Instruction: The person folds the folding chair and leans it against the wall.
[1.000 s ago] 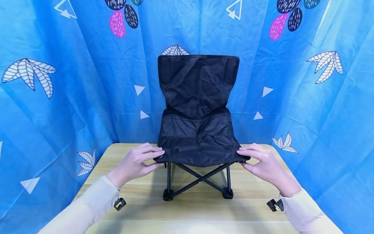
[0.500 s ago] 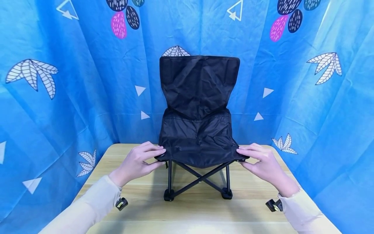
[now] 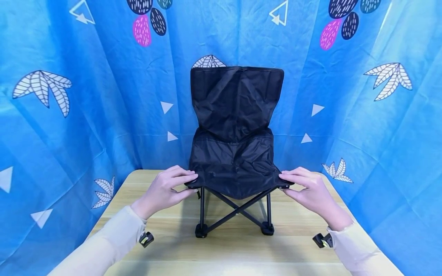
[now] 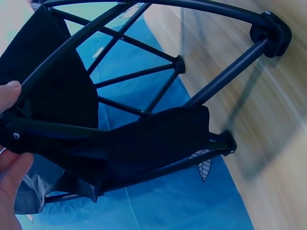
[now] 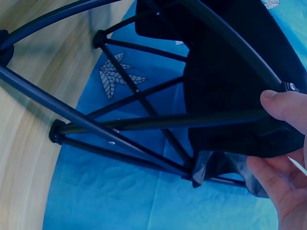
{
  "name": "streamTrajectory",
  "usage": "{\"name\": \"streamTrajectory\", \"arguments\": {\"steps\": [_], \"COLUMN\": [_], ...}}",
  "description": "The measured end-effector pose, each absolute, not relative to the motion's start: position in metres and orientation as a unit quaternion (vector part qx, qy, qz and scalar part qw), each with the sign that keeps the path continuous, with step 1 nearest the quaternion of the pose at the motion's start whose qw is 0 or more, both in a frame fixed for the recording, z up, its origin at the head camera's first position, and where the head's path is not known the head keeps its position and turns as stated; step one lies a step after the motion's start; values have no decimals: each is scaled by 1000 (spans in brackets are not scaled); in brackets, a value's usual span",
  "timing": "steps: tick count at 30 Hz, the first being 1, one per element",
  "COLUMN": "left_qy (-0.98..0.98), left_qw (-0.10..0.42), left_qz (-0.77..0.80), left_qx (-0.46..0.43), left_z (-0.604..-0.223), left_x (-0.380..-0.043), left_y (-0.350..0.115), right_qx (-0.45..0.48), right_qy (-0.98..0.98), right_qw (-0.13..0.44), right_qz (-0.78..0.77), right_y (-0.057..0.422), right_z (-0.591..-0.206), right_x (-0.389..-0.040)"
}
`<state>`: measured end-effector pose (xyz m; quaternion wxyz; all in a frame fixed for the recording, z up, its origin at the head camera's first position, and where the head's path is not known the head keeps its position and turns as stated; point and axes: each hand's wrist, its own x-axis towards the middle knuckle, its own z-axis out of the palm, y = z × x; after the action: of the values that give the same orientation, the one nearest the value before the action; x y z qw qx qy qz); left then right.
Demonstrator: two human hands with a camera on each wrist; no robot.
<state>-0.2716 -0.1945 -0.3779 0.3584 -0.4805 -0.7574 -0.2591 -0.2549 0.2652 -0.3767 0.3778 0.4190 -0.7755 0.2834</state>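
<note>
A black folding camp chair (image 3: 238, 153) stands upright, its backrest at the back and crossed legs below the seat. My left hand (image 3: 169, 186) pinches the seat's front left corner, fingers on top and thumb underneath. At the front right corner, my right hand (image 3: 307, 188) holds on the same way. The wrist views show the chair's dark frame tubes (image 4: 230, 72) from the side, with each thumb against a corner joint. Fabric sags at the front between the hands. In the right wrist view, the crossed bars (image 5: 129, 98) under the seat are visible.
The chair's feet rest on a pale wooden table (image 3: 235, 251). Blue patterned curtains (image 3: 103, 96) hang close behind and on both sides. A small black device (image 3: 146, 239) sits at the left wrist, and another black device (image 3: 322, 240) at the right.
Both hands have drawn slightly inward, still holding the corners. The seat's front corners and front feet stand a little closer together, and the fabric's front edge dips lower.
</note>
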Motion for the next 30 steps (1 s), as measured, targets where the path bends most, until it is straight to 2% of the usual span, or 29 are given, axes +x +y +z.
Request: {"name": "streamTrajectory", "arguments": {"steps": [13,24,30], "left_qy": [-760,-754,-757], "left_qw": [362,374,371], "left_qz": [-265,-265,-261], "left_qx": [-470,-471,-470], "left_z": [-370,-358,-355], "left_x": [-270,-270,-271], "left_y": [-188,-177,-173], "right_qx": [434,422,434], "right_qy": [-759,-770,-757], "right_qw": [410,395,410], "right_qz": [260,271,266], "right_y": [258,251,248], "right_z": [-369,-358,-354], "right_x": [-260,-259,-260]}}
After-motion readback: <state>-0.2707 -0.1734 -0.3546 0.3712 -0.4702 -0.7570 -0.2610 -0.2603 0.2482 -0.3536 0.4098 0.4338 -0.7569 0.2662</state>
